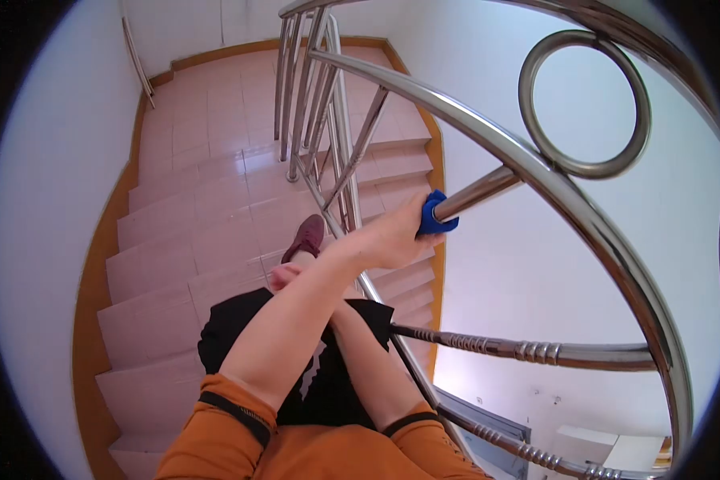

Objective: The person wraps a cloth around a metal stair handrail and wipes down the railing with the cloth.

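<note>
My left arm reaches across to the right, over my right forearm. The left hand (404, 236) is closed round a blue cloth (438, 214), which is wrapped about a metal baluster (480, 194) of the stair railing. Part of the left hand's fingers is hidden behind the cloth and the baluster. My right hand (285, 277) hangs beneath the left forearm, above the steps, with its fingers curled in and nothing seen in them. The left forearm covers part of it.
Pink tiled stairs (168, 264) descend ahead to a landing. A curved metal handrail (584, 192) with a ring (528, 104) runs along the right. Ribbed balusters (528, 350) cross at lower right. A maroon shoe (304, 236) stands on a step. Thin poles (138, 64) lean against the left wall.
</note>
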{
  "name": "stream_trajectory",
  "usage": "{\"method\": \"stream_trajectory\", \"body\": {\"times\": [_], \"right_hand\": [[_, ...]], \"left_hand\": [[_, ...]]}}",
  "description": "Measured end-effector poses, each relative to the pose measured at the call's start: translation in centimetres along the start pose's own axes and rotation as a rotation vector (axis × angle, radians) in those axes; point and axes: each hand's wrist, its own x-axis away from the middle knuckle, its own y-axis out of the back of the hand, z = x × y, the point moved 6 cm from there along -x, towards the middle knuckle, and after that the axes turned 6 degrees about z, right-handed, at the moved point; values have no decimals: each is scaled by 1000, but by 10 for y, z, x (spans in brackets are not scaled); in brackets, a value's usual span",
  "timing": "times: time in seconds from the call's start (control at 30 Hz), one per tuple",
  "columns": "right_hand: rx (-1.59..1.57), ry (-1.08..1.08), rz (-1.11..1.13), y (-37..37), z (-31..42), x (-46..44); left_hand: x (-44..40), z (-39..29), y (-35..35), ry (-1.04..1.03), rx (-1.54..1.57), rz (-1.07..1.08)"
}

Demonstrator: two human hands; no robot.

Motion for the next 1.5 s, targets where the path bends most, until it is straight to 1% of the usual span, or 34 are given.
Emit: {"method": "stream_trajectory", "body": {"times": [0.03, 0.1, 0.17, 0.27, 0.37, 0.47, 0.57, 0.7, 0.87, 1.0, 1.2, 1.3, 1.4, 1.5], "right_hand": [[250, -261, 124, -18, -6, -21], [501, -513, 250, -24, -27, -32], [556, -565, 309, -23, -42, -30], [501, -506, 275, -18, -54, -25], [438, -385, 181, -14, -48, -21], [408, -298, 119, -13, -43, -22], [392, -252, 88, -15, -41, -22], [386, -227, 68, -16, -37, -20], [380, -188, 61, -21, -31, -22], [376, -158, 95, -43, -32, -37], [377, -144, 184, -86, -36, -59], [383, -116, 215, -101, -31, -64], [384, -101, 184, -97, -30, -61], [385, -98, 96, -71, -27, -48]], "left_hand": [[0, 0, 0, -3, -12, 1], [1, -6, 2, -37, -37, -21], [1, -8, 2, -8, -25, -21], [1, -9, 2, 68, -81, 34], [1, -10, 3, 103, -106, 44], [-1, -9, 3, 112, -93, 84], [2, -9, 2, 109, -101, 67], [1, -7, 3, 132, -129, 70], [1, -4, 1, 96, -123, 46], [0, -7, 1, 101, -102, 82], [1, -6, 2, 106, -119, 52], [1, -6, 3, 142, -142, 67], [0, -7, 2, 97, -136, 64], [0, -7, 1, 139, -108, 90]]}}
